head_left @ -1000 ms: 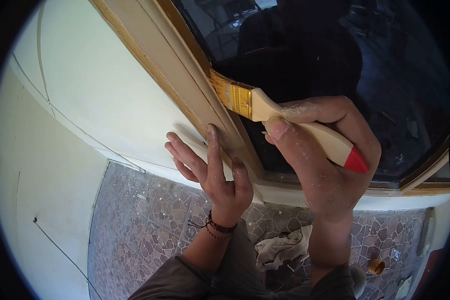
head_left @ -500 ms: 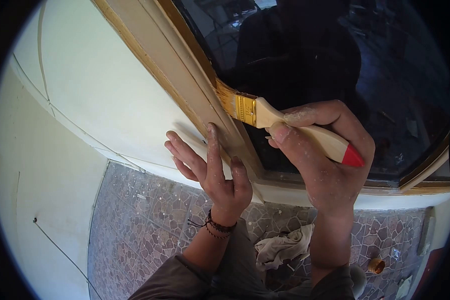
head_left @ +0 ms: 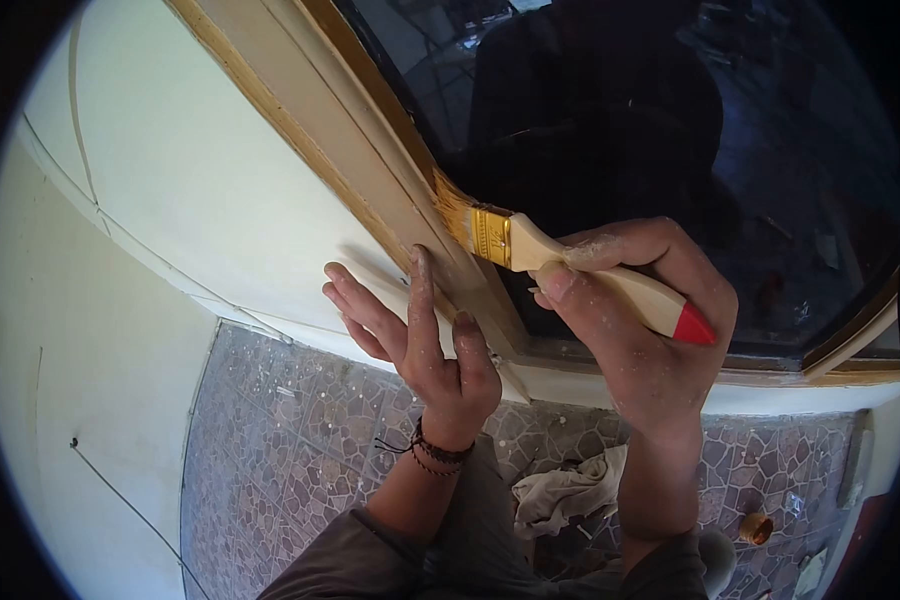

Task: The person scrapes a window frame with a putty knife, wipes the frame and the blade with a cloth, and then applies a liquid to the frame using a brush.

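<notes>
My right hand point(head_left: 650, 310) grips a paintbrush point(head_left: 535, 242) by its pale wooden handle with a red tip. The brush has a gold metal band, and its brownish-yellow bristles press against the inner edge of the window frame point(head_left: 370, 150), beside the dark glass point(head_left: 590, 130). My left hand point(head_left: 425, 345) is open, fingers spread, with the index fingertip at the outer side of the frame. Whether the other fingers touch the wall is hard to tell. Beaded dark bracelets circle the left wrist.
A pale wall point(head_left: 200, 170) runs left of the frame. Below, on the stone-patterned floor point(head_left: 280, 430), lie a crumpled cloth point(head_left: 570, 490) and a small container point(head_left: 756, 528) with brownish-yellow contents. A thin cord point(head_left: 125, 500) hangs along the lower left wall.
The paintbrush and my right hand have shifted slightly down along the frame's inner edge. My left hand stays in nearly the same spot.
</notes>
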`<action>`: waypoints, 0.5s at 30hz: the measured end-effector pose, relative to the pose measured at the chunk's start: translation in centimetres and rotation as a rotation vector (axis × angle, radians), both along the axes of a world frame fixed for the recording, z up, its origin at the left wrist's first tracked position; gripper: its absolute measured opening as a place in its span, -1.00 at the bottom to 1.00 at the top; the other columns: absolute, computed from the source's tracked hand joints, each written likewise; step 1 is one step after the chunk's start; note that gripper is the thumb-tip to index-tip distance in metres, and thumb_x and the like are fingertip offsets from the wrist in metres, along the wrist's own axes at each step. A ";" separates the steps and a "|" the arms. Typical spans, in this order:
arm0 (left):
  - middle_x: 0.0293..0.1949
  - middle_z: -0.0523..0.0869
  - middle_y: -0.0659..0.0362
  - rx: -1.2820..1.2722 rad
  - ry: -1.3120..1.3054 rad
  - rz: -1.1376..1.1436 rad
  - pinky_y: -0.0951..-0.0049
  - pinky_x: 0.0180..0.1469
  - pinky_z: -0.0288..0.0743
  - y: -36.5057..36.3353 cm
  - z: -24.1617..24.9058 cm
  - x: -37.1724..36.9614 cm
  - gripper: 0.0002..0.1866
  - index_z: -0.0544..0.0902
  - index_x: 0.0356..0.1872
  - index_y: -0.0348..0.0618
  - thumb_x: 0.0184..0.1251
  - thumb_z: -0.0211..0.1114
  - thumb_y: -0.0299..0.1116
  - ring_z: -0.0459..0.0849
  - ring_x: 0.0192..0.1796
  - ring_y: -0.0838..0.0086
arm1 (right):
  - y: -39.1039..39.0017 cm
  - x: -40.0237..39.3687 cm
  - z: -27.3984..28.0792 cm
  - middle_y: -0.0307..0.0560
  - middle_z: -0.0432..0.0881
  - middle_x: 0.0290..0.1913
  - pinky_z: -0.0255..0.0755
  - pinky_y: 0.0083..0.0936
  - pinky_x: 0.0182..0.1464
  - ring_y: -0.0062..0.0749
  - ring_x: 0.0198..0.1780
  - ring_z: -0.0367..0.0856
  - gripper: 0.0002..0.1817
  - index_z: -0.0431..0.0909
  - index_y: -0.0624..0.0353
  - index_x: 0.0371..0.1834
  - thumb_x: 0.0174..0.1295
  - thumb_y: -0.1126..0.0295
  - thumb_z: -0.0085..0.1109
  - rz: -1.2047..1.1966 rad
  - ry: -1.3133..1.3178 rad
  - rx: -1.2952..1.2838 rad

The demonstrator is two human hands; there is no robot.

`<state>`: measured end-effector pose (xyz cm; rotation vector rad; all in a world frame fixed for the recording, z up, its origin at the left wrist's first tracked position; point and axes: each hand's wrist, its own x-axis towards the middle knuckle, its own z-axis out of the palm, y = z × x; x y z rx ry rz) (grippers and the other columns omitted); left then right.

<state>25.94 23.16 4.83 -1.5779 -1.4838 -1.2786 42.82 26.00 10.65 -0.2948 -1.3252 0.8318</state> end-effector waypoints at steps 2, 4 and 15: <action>0.55 -0.06 -0.24 -0.002 -0.003 0.010 -0.17 0.50 -0.40 0.0 0.0 0.0 -0.45 0.53 0.32 -0.10 0.27 0.13 -0.26 -0.23 0.60 -0.14 | 0.0 0.0 -0.2 0.08 0.70 -0.32 0.64 -0.58 -0.26 -0.44 -0.32 0.72 -0.86 0.54 0.34 -0.30 0.11 0.74 0.26 0.008 0.002 -0.011; 0.55 -0.06 -0.24 0.008 -0.001 0.003 -0.17 0.50 -0.40 0.1 -0.1 -0.1 -0.45 0.54 0.31 -0.10 0.27 0.13 -0.26 -0.23 0.60 -0.13 | 0.0 -0.2 -0.4 0.08 0.70 -0.32 0.64 -0.58 -0.26 -0.44 -0.32 0.72 -0.86 0.54 0.34 -0.30 0.11 0.74 0.25 0.015 0.004 -0.023; 0.50 -0.10 -0.43 -0.036 0.008 0.015 -0.22 0.49 -0.41 0.0 0.0 -0.1 -0.40 0.50 0.32 -0.23 0.21 0.04 -0.29 -0.25 0.56 -0.29 | 0.0 -0.3 -1.2 -0.05 0.71 -0.38 0.60 -0.66 -0.32 -0.52 -0.36 0.73 -0.87 0.61 0.32 -0.35 0.01 0.68 0.30 -0.037 0.034 -0.071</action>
